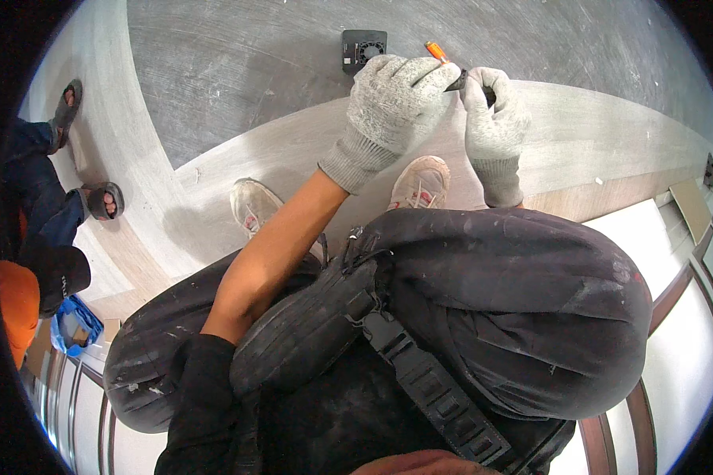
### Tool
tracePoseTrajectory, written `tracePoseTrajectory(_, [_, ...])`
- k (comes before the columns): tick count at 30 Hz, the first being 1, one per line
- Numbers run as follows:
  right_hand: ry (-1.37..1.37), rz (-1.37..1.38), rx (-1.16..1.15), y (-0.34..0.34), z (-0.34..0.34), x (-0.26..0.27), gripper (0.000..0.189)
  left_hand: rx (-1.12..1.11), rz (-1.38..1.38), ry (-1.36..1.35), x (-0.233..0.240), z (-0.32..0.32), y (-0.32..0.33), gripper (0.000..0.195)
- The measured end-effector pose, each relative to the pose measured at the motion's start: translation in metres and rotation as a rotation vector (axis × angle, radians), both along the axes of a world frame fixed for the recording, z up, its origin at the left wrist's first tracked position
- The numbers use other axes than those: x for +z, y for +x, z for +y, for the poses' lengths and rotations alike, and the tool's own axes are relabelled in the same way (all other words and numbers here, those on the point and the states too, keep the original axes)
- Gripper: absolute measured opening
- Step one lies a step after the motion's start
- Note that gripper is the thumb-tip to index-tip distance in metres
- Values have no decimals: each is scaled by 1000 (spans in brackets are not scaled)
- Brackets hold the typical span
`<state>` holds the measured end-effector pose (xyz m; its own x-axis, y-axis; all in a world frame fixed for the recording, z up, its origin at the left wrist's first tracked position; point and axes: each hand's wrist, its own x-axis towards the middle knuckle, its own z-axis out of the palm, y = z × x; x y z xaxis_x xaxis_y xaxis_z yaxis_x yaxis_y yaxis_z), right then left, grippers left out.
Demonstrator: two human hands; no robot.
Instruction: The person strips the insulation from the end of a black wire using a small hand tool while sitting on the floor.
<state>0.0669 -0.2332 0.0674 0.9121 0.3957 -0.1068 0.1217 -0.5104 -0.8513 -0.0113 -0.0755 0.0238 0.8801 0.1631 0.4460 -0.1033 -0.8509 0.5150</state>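
Observation:
Both of my hands wear grey knit gloves and meet in front of my shoes. In my left hand (398,98) is one end of a small black item (457,82), mostly hidden by the fingers. My right hand (497,113) pinches the other end, and a dark part shows beside its thumb. An orange-handled tool (437,52) sticks up just beyond my left fingertips; I cannot tell whether it is gripped or lies on the floor. Just past my left knuckles, a black box with a round fan grille (364,50) rests on the dark floor panel (261,77).
Pale wood-look planks (570,119) curve around the dark panel. At left is another person in dark trousers and sandals (104,200), with a black cap (65,276). A blue bag (76,325) lies near them. White panels (636,231) are at right.

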Motion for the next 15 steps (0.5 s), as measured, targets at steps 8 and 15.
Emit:
tracePoseTrajectory(8, [198,257,21,6,-2,-4,16,14,13,-100,0,0,-1,33])
tracePoseTrajectory(15, [-68,-73,-5,-1,5,10,15,22,22,-80,1,-1,0,34])
